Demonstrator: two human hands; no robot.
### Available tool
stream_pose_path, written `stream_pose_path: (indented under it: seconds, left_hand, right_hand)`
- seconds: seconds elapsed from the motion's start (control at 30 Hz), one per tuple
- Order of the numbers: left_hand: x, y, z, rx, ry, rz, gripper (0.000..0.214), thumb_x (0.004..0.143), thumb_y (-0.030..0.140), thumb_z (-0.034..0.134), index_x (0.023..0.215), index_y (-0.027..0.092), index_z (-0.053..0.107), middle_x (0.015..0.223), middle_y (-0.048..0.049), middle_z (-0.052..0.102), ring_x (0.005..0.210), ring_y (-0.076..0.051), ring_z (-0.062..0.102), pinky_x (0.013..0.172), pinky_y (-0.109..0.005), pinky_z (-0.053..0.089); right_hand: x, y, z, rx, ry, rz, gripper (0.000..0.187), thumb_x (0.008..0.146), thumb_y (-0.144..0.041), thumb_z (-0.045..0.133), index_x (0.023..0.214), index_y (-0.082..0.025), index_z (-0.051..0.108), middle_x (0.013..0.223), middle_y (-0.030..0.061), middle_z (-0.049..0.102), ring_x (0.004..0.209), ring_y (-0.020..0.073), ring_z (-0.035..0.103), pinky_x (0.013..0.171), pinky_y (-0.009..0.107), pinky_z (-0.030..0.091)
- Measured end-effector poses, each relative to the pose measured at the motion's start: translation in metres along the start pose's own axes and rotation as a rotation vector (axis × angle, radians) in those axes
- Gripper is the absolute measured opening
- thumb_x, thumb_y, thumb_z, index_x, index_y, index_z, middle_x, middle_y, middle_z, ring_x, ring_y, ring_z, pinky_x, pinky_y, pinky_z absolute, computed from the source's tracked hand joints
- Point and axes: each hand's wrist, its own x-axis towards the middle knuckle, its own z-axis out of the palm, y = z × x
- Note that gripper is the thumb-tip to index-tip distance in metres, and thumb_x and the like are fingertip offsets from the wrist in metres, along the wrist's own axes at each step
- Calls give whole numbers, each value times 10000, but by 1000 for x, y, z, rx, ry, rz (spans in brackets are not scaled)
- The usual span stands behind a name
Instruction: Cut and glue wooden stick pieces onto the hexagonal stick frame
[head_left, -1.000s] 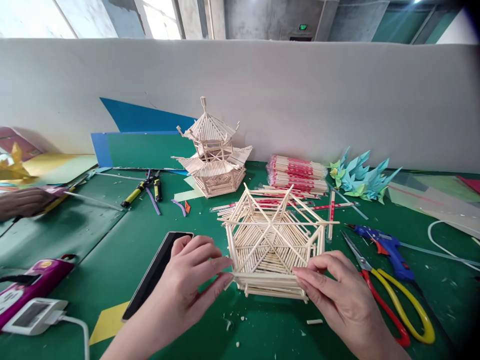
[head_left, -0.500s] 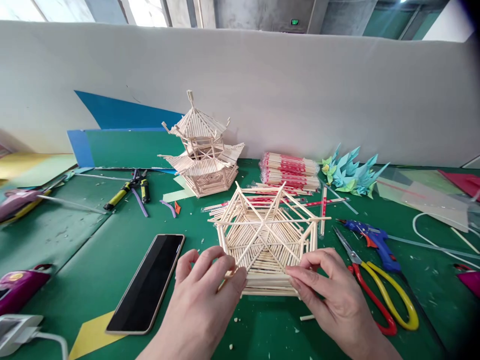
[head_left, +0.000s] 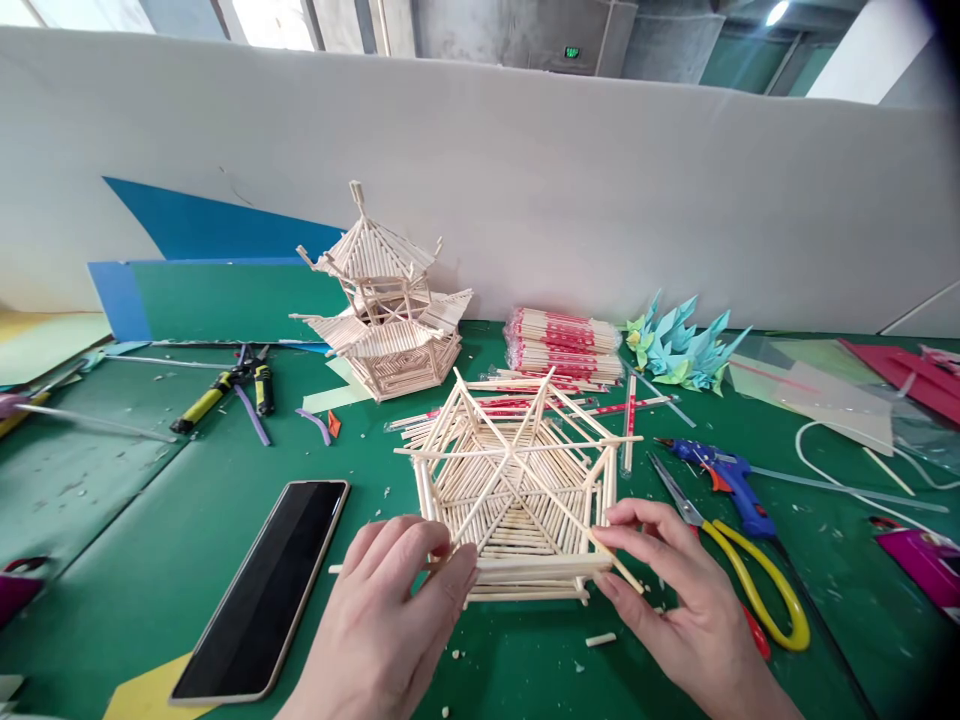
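Note:
A hexagonal frame of thin wooden sticks (head_left: 525,515), with slanting sticks crossing above its ribbed base, stands on the table before me. At its front left corner, my left hand (head_left: 394,605) is closed, thumb and fingers pinching a wooden stick (head_left: 532,568) along the front edge; one end pokes out left of the hand. My right hand (head_left: 679,590) is at the front right corner, thumb and fingertips around the stick ends there. A slanting stick (head_left: 624,573) passes between those fingers. Behind the frame stands a stick pagoda (head_left: 390,340) with two roofs.
A phone (head_left: 262,590) lies left. Scissors (head_left: 739,565) and a blue glue gun (head_left: 724,475) are close to my right hand. Farther back are stick bundles (head_left: 562,340), folded-paper pieces (head_left: 682,345) and pliers (head_left: 217,395). A stick offcut (head_left: 600,640) lies in front.
The view has swung slightly right. The left end of the front stick now shows beyond my left hand. My right fingers have spread a little, and a slanting stick's end shows between them.

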Motion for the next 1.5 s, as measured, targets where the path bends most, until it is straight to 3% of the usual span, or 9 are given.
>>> stream_pose_path:
  seconds: [0.7,1.0,1.2,1.5]
  left_hand:
    - [-2,2,4,21,-1,-40,199,855,110,428,919,204,592,819,-49,565,713,-163,478,643,-317,373]
    - [-1,1,-2,15,10,19,200,837,99,471,975,182,590,819,-52,562,714,-157,509,638,-298,414]
    - [-6,-6,-11,-5,41,19,231,799,91,543,1015,162,586,862,-59,588,766,-162,548,743,-320,443]
    - [-16,-8,-7,-74,55,-33,245,827,58,460,984,189,595,872,-64,593,734,-166,517,703,-326,422]
  right_hand:
    - [0,-2,4,77,62,-50,217,789,-89,557,946,-230,607,969,70,518,851,192,561,602,304,500]
    - [1,-4,6,59,73,-45,185,801,-90,555,923,-223,596,971,69,510,881,182,543,636,288,494]
    - [-1,-2,6,48,73,-58,186,802,-96,558,936,-220,595,983,72,513,882,177,543,636,270,495]
    - [-4,0,8,30,91,-79,186,797,-105,566,942,-218,593,983,66,512,893,170,541,665,250,490]
